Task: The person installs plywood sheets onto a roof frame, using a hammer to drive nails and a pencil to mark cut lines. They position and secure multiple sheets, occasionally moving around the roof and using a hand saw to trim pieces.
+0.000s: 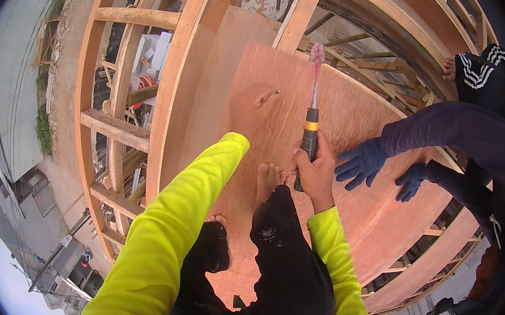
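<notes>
My right hand [314, 167] is wrapped round the black grip of a hammer [312, 117], which has a yellow band, a metal shaft and a worn reddish head pointing away from me. To its left, my left hand [253, 107] is closed over the reddish plywood sheet [242, 199]. A tiny tip shows at its fingers, too small to name. My bare feet rest on the same sheet, one close to the hammer's butt. At the right, a co-worker's blue-gloved hand [362, 163] spreads its fingers near my right hand, and a second blue glove [410, 181] touches the sheet.
Timber framing [161, 117] with open gaps runs along the left, and a drop to the ground shows beyond it. More beams [378, 17] and gaps lie at the far right. The co-worker's dark-sleeved arm [470, 131] reaches in from the right; another person's bare foot [450, 69] is behind.
</notes>
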The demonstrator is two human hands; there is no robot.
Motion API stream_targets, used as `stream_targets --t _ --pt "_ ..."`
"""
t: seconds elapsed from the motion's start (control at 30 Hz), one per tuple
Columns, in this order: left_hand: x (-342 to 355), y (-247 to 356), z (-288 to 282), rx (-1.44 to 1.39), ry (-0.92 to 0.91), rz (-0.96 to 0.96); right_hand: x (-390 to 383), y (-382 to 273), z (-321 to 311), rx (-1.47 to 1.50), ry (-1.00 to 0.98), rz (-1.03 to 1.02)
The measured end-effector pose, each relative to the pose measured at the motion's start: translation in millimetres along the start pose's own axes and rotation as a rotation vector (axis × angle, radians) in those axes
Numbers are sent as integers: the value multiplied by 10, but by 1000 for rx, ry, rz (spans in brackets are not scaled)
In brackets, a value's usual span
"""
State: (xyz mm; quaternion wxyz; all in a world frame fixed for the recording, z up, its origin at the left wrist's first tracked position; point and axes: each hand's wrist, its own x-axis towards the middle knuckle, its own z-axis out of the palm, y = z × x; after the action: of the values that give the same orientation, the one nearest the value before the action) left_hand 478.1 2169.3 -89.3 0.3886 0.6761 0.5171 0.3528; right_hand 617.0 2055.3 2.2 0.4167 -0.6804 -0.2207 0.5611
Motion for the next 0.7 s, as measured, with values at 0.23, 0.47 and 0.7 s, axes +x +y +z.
stream_targets --t 0.23,0.47,0.7 --pt "576 -431 491 -101 188 -109 149 421 -48 -127 47 -8" --pt "639 -469 650 37 208 4 307 447 -35 -164 48 -87" --pt "641 -551 644 119 167 33 427 406 -43 -168 -27 -22"
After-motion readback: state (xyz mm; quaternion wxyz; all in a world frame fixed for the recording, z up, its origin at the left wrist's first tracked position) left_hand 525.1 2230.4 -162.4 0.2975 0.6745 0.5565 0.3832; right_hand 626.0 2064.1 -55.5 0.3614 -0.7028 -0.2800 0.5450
